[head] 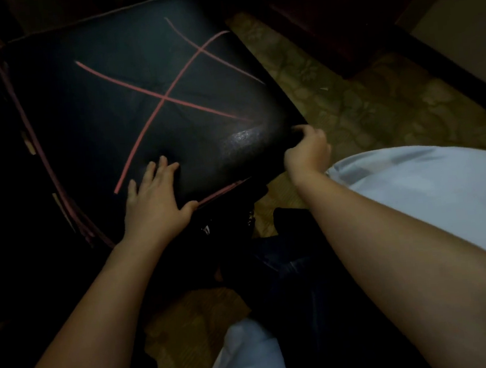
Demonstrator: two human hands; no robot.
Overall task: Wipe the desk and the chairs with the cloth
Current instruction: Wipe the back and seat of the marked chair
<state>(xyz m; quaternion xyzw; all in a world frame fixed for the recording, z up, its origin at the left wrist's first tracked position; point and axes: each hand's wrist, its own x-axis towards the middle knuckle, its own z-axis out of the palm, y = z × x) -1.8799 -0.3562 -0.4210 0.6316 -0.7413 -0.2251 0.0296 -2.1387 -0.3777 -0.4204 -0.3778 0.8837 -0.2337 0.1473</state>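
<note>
A chair with a black padded seat (139, 104) crossed by pink piping fills the upper left of the head view. My left hand (154, 201) lies flat on the seat near its front edge, fingers spread and the thumb along the edge. My right hand (307, 151) grips the seat's front right corner, fingers curled over the dark edge. No cloth shows plainly in this dim light, so I cannot tell whether one is under the right hand.
Patterned green-brown carpet (376, 105) spreads to the right of the chair. Dark wooden furniture (339, 26) stands at the top right. My white shirt (444, 188) and dark trousers (290, 283) fill the lower right.
</note>
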